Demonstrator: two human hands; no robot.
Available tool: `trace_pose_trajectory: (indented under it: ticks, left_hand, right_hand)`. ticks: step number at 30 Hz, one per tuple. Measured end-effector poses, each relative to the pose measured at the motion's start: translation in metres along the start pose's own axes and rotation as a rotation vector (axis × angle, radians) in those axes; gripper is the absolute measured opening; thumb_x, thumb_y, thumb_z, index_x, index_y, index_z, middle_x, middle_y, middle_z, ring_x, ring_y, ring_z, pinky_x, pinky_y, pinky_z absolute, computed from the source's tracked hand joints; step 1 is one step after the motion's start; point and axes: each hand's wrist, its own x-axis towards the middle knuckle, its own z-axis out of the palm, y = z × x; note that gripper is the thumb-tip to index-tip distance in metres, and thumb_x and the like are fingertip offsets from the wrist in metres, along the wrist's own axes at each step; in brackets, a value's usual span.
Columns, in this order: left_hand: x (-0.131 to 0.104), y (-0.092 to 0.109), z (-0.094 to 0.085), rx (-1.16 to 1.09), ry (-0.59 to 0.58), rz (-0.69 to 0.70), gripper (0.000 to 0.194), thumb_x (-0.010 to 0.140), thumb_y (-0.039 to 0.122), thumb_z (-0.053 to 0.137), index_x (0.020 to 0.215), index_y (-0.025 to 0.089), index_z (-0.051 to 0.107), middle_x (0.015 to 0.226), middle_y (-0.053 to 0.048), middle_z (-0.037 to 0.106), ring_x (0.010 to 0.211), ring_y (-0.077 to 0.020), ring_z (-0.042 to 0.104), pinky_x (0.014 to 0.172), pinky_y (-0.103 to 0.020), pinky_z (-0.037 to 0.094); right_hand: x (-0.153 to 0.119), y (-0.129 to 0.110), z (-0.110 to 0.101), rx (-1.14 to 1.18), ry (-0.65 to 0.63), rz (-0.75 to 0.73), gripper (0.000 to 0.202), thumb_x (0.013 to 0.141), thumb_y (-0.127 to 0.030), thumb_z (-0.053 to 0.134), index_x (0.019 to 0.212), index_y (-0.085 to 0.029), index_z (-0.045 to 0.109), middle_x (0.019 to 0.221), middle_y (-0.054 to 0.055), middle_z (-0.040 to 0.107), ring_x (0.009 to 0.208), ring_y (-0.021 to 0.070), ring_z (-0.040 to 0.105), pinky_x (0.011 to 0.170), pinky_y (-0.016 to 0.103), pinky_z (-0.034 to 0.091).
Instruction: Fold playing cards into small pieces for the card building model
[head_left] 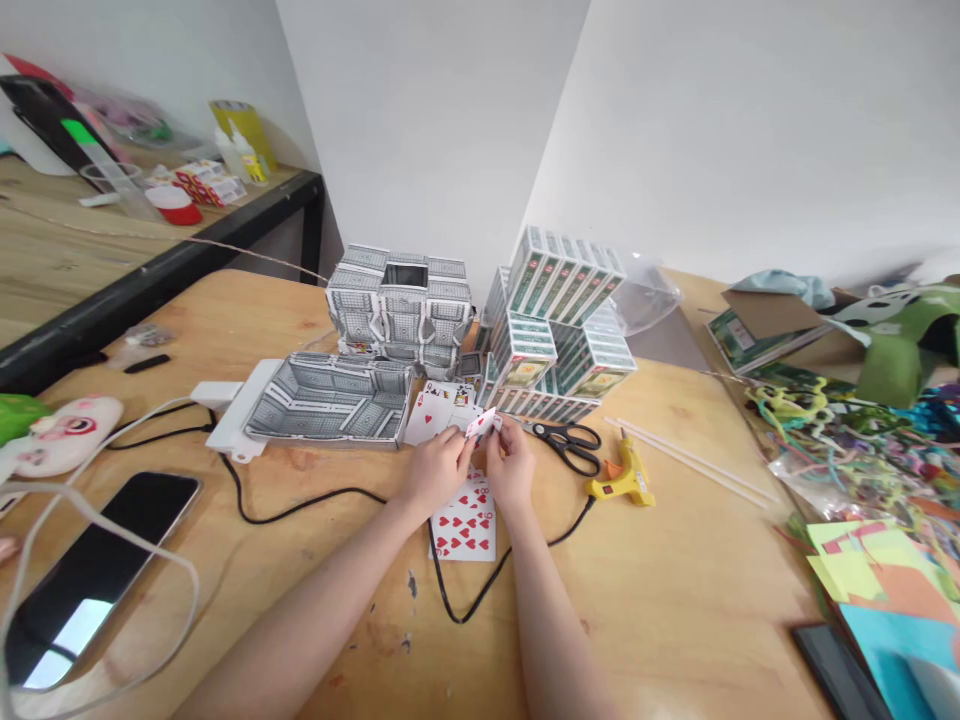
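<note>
Both of my hands meet at the middle of the table around one playing card (481, 422), which looks bent or tilted between the fingers. My left hand (441, 468) pinches its left side, and my right hand (511, 462) grips its right side. Under and in front of them lie heart cards (463, 538) face up in a column. An ace of hearts (427, 418) and other face-up cards lie just behind my left hand. Beyond stand an open tray built from cards (330, 400) and a taller boxy card structure (401, 305) with a square opening on top.
Stacked card boxes (562, 275) rise behind my right hand. Black scissors (570, 442), a yellow glue gun (626, 475) with its black cord, and white glue sticks (690, 460) lie to the right. A phone (97, 570), white cables and a power strip (244, 415) are at left.
</note>
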Motion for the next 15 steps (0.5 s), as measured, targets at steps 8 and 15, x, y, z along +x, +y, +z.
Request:
trace_pose_trajectory:
  ticks: [8, 15]
  left_hand:
    - [-0.0001, 0.0010, 0.0003, -0.016, -0.017, -0.010, 0.030, 0.090, 0.028, 0.036, 0.067, 0.017, 0.051, 0.067, -0.003, 0.058, 0.057, -0.0123, 0.053, 0.052, -0.025, 0.035]
    - [0.0000, 0.0015, 0.0003, -0.026, -0.034, 0.031, 0.032, 0.091, 0.028, 0.033, 0.067, 0.017, 0.051, 0.068, -0.003, 0.056, 0.059, -0.0123, 0.053, 0.054, -0.025, 0.035]
  right_hand:
    - [-0.0039, 0.0025, -0.0005, -0.105, 0.028, -0.014, 0.028, 0.084, -0.030, 0.039, 0.099, -0.017, 0.058, 0.075, 0.003, 0.068, 0.063, 0.0150, 0.062, 0.059, 0.024, 0.046]
    - [-0.0071, 0.0022, 0.0014, -0.255, 0.127, -0.021, 0.029, 0.086, -0.033, 0.039, 0.097, -0.017, 0.060, 0.077, 0.005, 0.069, 0.061, 0.0163, 0.061, 0.056, 0.025, 0.042]
